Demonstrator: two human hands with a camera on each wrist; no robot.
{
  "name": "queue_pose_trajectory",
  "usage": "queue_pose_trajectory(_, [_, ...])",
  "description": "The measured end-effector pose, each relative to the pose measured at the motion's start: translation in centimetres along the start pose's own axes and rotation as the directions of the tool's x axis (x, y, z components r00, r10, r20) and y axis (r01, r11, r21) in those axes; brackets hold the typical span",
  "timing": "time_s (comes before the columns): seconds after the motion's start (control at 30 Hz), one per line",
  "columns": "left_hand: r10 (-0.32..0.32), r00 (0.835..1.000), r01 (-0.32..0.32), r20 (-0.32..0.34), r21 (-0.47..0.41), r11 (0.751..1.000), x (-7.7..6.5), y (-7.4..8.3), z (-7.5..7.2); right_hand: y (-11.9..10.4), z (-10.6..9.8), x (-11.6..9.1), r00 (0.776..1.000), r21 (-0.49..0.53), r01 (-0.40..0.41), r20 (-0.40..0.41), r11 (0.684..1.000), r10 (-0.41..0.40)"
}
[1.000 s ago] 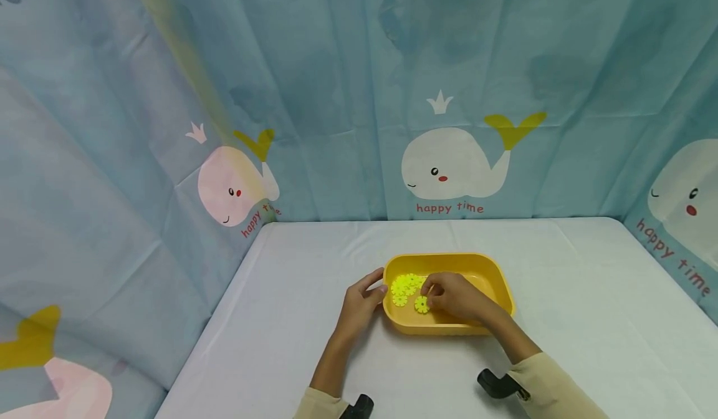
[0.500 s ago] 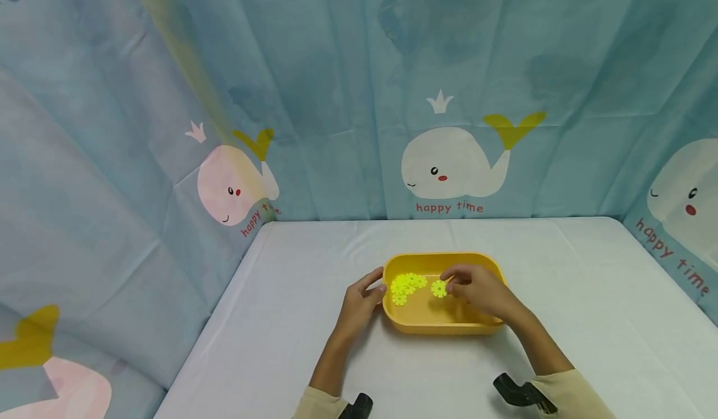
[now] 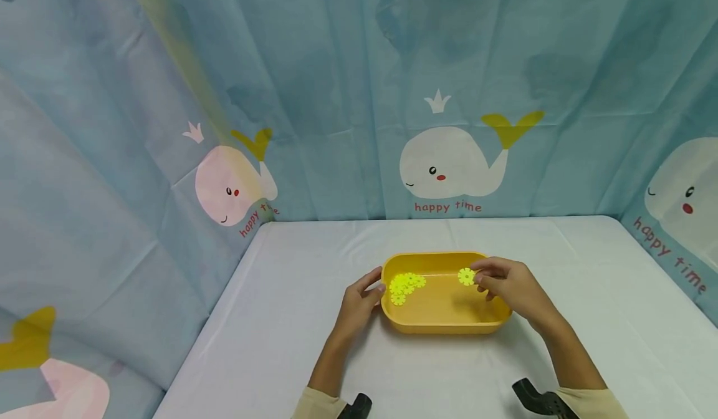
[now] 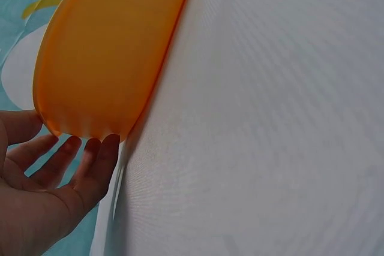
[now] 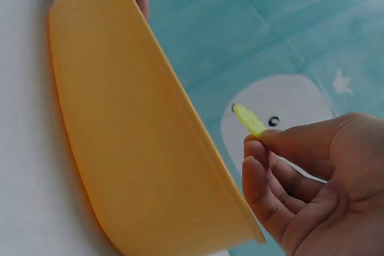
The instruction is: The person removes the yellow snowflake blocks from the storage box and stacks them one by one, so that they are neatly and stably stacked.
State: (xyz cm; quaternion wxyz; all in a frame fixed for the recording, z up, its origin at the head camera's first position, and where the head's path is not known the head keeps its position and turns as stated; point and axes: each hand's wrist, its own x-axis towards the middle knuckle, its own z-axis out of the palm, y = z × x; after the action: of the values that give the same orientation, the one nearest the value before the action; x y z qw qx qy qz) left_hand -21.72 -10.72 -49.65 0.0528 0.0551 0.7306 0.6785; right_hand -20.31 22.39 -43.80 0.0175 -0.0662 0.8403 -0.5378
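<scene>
A yellow plastic tray [image 3: 432, 310] sits on the table, with several bright yellow flower-shaped pieces [image 3: 405, 287] clustered at its left end. Between thumb and index finger, my right hand [image 3: 518, 289] pinches one more flower-shaped piece [image 3: 466, 276], raised over the tray's right side. The right wrist view shows that piece [image 5: 248, 119] edge-on, above the rim. My left hand [image 3: 357, 307] is at the tray's left end. In the left wrist view its spread fingertips [image 4: 109, 145] touch the outside of the tray's end wall [image 4: 90, 88].
A white cloth covers the table [image 3: 303, 269] around the tray. Blue curtains [image 3: 336, 95] printed with whales hang behind the table and at both sides. Black devices [image 3: 541, 400] stick out from both beige sleeves [image 3: 591, 403].
My right hand has lifted the pinched flower-shaped piece off the tray floor and carried it rightward, from near the cluster to the right side. The left hand and tray stay put.
</scene>
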Motion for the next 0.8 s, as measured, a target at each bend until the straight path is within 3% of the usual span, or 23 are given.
queue_pose_trajectory(0.53, [0.012, 1.000, -0.011, 0.012, -0.013, 1.000, 0.1, -0.2, 0.0, 2.1, -3.3, -1.4, 0.991, 0.065, -0.062, -0.112, 0.996, 0.069])
queue_pose_trajectory(0.8, [-0.019, 1.000, 0.019, 0.018, -0.013, 1.000, 0.2, -0.2, -0.2, 3.7, -4.1, -1.6, 0.985, 0.072, -0.068, -0.152, 0.995, 0.078])
